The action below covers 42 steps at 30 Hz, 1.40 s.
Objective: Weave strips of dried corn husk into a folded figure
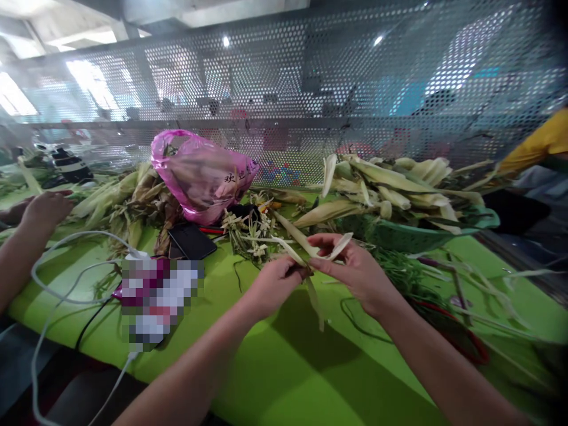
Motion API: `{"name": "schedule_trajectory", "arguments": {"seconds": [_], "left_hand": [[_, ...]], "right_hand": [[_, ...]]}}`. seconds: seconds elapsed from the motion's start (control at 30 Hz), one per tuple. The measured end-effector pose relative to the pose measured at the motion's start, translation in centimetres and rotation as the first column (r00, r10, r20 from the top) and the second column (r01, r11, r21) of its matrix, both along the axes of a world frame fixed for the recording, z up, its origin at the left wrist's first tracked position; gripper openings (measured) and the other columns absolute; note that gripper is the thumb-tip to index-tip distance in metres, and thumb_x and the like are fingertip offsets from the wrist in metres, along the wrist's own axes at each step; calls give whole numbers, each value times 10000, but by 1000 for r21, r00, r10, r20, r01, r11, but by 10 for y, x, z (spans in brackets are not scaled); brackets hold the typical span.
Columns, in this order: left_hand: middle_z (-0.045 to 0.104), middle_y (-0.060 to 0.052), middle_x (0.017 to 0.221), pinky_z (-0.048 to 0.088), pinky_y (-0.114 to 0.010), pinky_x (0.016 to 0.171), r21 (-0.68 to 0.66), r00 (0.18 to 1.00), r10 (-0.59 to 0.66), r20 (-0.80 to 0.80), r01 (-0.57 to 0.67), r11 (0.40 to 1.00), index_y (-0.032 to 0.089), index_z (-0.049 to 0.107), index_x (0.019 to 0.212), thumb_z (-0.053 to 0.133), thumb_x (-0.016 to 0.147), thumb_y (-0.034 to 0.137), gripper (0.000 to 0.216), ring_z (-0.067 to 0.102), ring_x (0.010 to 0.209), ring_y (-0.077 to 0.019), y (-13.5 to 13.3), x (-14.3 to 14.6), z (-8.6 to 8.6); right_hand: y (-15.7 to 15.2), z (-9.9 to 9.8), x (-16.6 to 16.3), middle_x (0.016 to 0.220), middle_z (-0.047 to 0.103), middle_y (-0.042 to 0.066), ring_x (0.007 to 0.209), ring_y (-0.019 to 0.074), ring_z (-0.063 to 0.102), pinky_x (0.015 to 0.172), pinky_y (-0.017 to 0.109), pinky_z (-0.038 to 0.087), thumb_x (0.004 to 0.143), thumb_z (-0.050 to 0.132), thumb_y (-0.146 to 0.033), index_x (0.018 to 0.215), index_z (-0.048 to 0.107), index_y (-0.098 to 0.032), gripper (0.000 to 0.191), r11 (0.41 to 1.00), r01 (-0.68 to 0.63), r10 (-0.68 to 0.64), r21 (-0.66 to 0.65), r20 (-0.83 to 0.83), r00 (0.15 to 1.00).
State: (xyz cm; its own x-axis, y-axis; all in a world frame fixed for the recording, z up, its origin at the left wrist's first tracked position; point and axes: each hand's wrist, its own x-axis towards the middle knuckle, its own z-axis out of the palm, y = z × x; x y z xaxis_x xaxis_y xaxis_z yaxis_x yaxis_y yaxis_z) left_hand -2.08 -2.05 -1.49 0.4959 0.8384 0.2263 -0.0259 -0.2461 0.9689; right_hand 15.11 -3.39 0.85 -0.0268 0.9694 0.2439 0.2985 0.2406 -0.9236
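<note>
My left hand (277,284) and my right hand (350,266) meet over the green table (261,367), both closed on pale corn husk strips (295,234). My left fingers pinch the lower end, where the strips come together. The right thumb and fingers grip the same husk just beside it, and one strip tip sticks out past them. A narrow strip hangs down below my fingers. Just behind my hands lies a bundle of small husk pieces shaped like flowers (255,234). How the strips are joined is hidden by my fingers.
A pink plastic bag (204,177) stands beside piled husks (128,201). More husks fill a green basket (412,234) at right, near green strands (399,272). A phone (193,241), white cables (66,235) and a blurred-out item lie left. Another person's hand (44,210) is far left; a perforated screen (275,77) rises behind.
</note>
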Motion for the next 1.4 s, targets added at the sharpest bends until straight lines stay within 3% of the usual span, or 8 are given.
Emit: {"name": "schedule_trajectory", "arguments": {"seconds": [0.13, 0.3, 0.5, 0.67, 0.83, 1.03, 1.23, 1.4], "left_hand": [[651, -44, 804, 429, -277, 772, 9, 994, -1, -113, 2, 1000, 153, 683, 866, 541, 845, 271, 186, 566, 797, -180, -1, 2, -7], [647, -46, 808, 419, -270, 775, -34, 994, -39, -103, 36, 999, 154, 675, 869, 532, 851, 285, 195, 562, 801, -176, -3, 4, -7], [575, -7, 696, 373, -242, 664, 25, 991, -31, -128, 35, 999, 158, 648, 753, 539, 852, 273, 186, 493, 690, -141, -6, 2, -4], [570, -19, 730, 369, -253, 691, 39, 995, 1, -100, 3, 999, 163, 655, 747, 545, 850, 283, 193, 493, 734, -151, -4, 2, -3], [537, -11, 703, 353, -247, 654, -176, 986, 168, 16, -163, 971, 161, 657, 722, 559, 830, 333, 225, 459, 687, -132, -2, -1, 0], [650, -34, 808, 403, -262, 781, -378, 975, 101, 198, -20, 926, 147, 708, 847, 702, 723, 332, 222, 539, 767, -134, -2, 0, 1], [700, -59, 832, 433, -302, 840, -353, 979, 68, 191, 4, 936, 139, 739, 829, 726, 702, 276, 187, 585, 841, -174, -1, 3, 2], [665, -47, 744, 423, -251, 675, -376, 957, 185, 226, -89, 922, 129, 740, 822, 736, 692, 316, 228, 528, 672, -123, 3, -2, 0]], "right_hand": [[-2, -1, -5, 833, 651, 39, 814, 204, 589, 737, 331, 457, 773, 687, -310, 827, 681, -197, 125, 995, -69, 52, 78, 204, 978], [-3, -6, -11, 716, 578, -2, 680, 157, 539, 628, 283, 445, 779, 656, -307, 779, 609, -192, 124, 999, -30, 29, 23, 28, 999], [-3, -11, -16, 708, 565, -9, 664, 150, 525, 638, 285, 449, 729, 697, -353, 742, 594, -192, 192, 996, 87, -88, -7, -116, 989], [-3, -11, -16, 748, 591, -4, 684, 152, 557, 647, 283, 461, 717, 732, -401, 807, 618, -193, 254, 994, 59, -76, -93, -190, 979], [-2, -9, -11, 810, 650, 23, 763, 180, 618, 727, 318, 497, 786, 672, -446, 900, 616, -199, 278, 989, -29, -8, -147, -247, 969], [-1, -12, -9, 751, 620, 5, 702, 162, 563, 689, 296, 455, 796, 645, -429, 783, 624, -189, 241, 995, 34, -45, -93, -121, 992], [-3, -9, -12, 697, 576, -10, 665, 154, 524, 648, 283, 436, 772, 667, -413, 734, 593, -192, 236, 994, 75, -87, -84, -149, 985], [-3, -4, -11, 780, 642, 19, 689, 162, 573, 621, 276, 455, 808, 635, -479, 873, 627, -193, 293, 979, -61, 30, -196, -157, 987]]}}
